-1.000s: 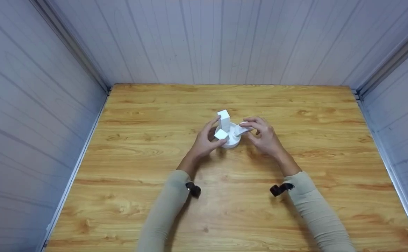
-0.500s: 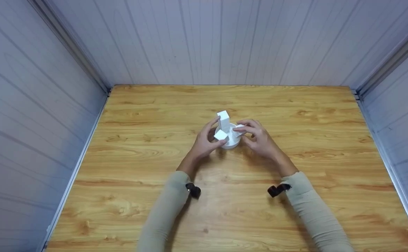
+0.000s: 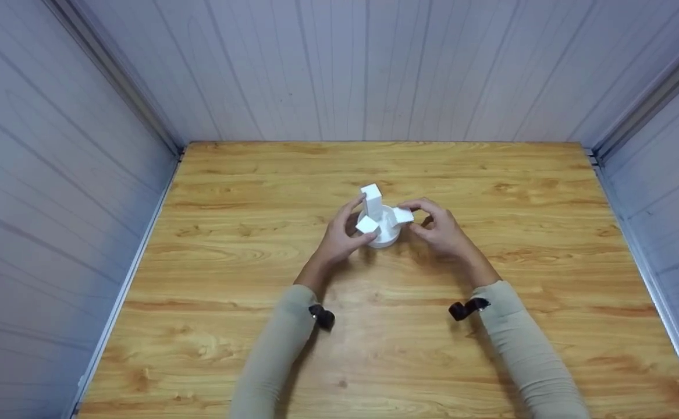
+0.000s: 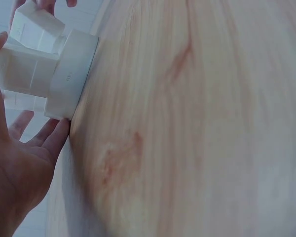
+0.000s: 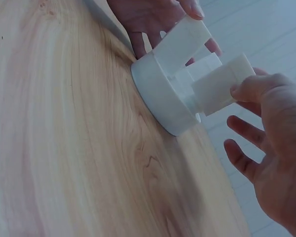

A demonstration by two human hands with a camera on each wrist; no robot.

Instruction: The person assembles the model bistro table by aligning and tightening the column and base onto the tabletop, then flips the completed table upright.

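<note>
Mid-bench, your left hand [image 3: 339, 238] cups the round white plastic base [image 3: 384, 235], fingers curled round it to steady it (three blocks stand inside). Your right hand [image 3: 441, 230] pinches the white rectangular block [image 3: 402, 216] at its rim, angling it in.

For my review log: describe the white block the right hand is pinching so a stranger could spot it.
Mid-table stands a round white base holding three white blocks. Yours is the block on its right side, pinched by the right hand; it leans outward, unlike the tall upright block.
</note>
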